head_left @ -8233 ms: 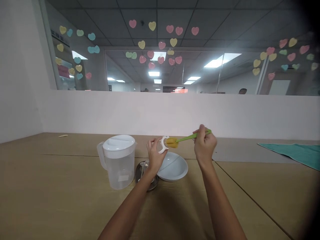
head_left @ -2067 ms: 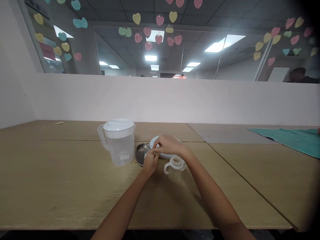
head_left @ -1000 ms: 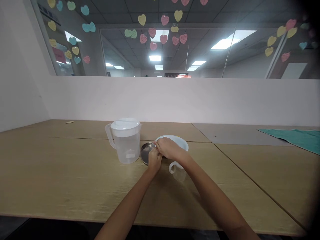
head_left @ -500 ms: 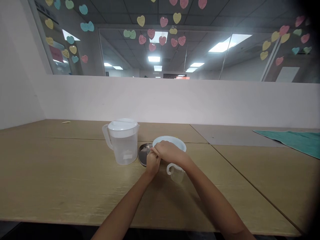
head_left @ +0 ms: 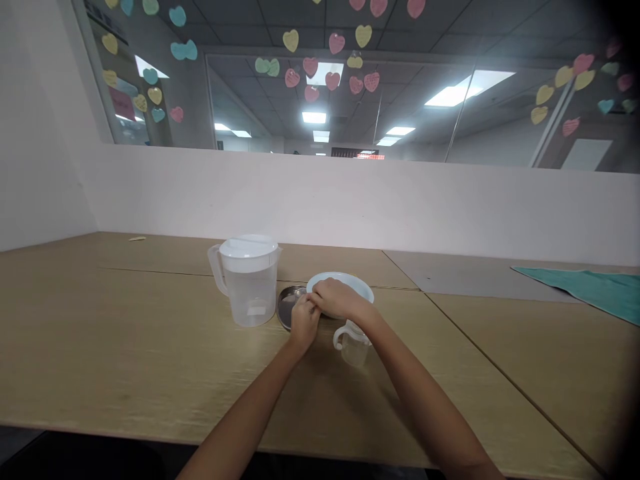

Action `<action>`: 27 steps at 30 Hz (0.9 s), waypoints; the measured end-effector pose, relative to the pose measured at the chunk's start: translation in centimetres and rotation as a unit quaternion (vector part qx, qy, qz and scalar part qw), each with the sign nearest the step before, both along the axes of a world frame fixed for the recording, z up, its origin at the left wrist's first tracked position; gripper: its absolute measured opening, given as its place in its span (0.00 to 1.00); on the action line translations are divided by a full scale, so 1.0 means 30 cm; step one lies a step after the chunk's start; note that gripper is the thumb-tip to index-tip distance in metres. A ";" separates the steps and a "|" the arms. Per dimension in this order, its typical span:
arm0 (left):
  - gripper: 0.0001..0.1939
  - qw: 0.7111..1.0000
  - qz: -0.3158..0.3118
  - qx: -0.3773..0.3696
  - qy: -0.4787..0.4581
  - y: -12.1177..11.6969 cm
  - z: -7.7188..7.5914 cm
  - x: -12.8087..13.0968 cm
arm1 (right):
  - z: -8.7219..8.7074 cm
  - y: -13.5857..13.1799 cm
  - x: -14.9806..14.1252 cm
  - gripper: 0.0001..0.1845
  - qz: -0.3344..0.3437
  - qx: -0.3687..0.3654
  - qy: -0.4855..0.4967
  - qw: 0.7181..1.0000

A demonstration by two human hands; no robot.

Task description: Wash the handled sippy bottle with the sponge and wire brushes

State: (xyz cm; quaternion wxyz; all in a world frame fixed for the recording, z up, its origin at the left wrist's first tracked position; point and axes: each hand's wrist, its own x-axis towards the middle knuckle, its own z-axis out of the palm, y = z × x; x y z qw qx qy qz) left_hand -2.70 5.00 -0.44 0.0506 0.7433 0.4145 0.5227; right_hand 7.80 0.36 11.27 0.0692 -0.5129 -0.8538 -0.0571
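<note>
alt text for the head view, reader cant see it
A person's left hand and right hand meet by a white bowl, anything between them hidden. Around them on the table: a metal dish, lidded pitcher and clear handled cup.

The left forearm [head_left: 253, 400] and right forearm [head_left: 416, 387] are bare, slender, tapering.

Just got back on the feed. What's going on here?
A person's left hand and right hand meet in front of the white bowl; whatever is in their grip is hidden. A clear cup with a white handle stands nearer the person. The metal dish sits between the left hand and the lidded pitcher.
</note>
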 end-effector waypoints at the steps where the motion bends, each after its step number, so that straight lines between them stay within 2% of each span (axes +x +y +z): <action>1: 0.12 1.000 0.000 -0.001 -0.002 0.003 0.001 -0.002 | 0.004 0.000 0.004 0.20 0.012 -0.001 0.019 1.000; 3: 0.12 1.000 -0.003 -0.004 -0.007 0.006 0.006 -0.006 | 0.012 -0.001 0.011 0.15 0.026 0.016 0.054 0.998; 6: 0.11 1.000 -0.022 -0.004 -0.015 0.003 0.018 -0.010 | 0.024 -0.003 0.015 0.12 -0.004 0.073 0.072 0.995; 11: 0.14 0.999 -0.047 -0.008 -0.014 -0.009 0.033 -0.011 | 0.031 -0.002 0.007 0.17 -0.049 0.081 0.012 0.995; 17: 0.15 0.998 -0.058 -0.018 -0.027 -0.007 0.032 -0.016 | 0.005 0.015 0.005 0.23 -0.087 0.083 -0.011 0.993; 21: 0.13 0.997 -0.067 -0.015 -0.025 0.006 0.020 -0.022 | 0.003 0.025 0.001 0.23 -0.068 0.089 -0.030 0.993; 27: 0.14 0.999 -0.051 -0.015 0.008 0.029 -0.002 -0.016 | 0.042 0.007 0.006 0.19 -0.049 0.127 -0.021 0.991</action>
